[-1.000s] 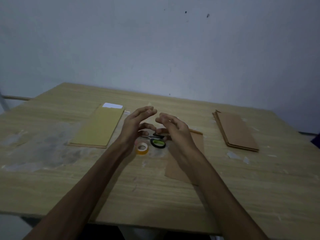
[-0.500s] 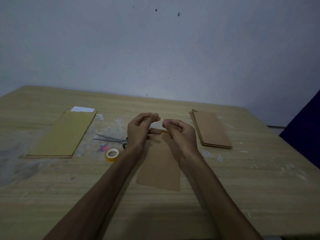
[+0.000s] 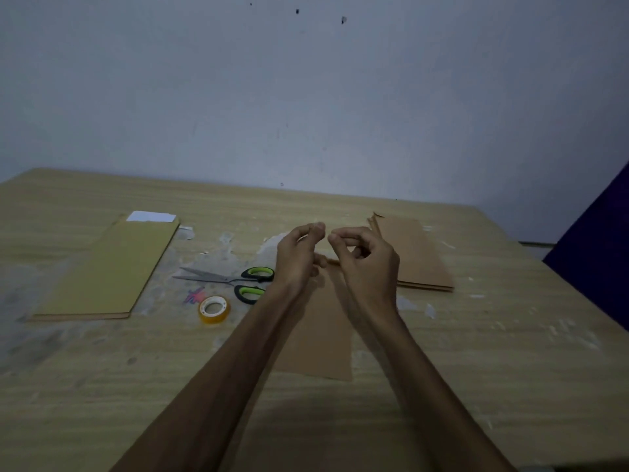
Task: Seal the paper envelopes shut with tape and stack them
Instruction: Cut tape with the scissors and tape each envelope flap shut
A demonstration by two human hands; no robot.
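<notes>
A pale wall (image 3: 306, 97) stands behind a wide wooden tabletop (image 3: 476, 386), its surface patchy with worn, whitish marks. On the far left lies a yellowish envelope stack (image 3: 109, 270) with a white sheet (image 3: 149, 217) poking out of its far end. On the far right sits a brown stack (image 3: 413, 253) of envelopes, edges roughly lined up. Between them, in the middle and reaching towards the near edge, a single brown envelope (image 3: 318, 335) lies flat, partly hidden under the person's forearms. Both arms stretch out over it, and the hands are raised above its far end, close together but not quite touching. The left hand (image 3: 296, 258) has its fingers curled, thumb and forefinger tips brought together as in a pinch; the right hand (image 3: 369, 258) is curled the same way, forefinger hooked towards the thumb. The light is dim and I cannot tell whether a strip of clear tape is stretched between them or whether they pinch nothing at all. Left of the hands lie scissors (image 3: 231, 279) with green-and-black handles, blades pointing left. Just nearer than these rests a small tape roll (image 3: 213, 309), flat on the wood, beside a little pink scribble (image 3: 194, 295).
</notes>
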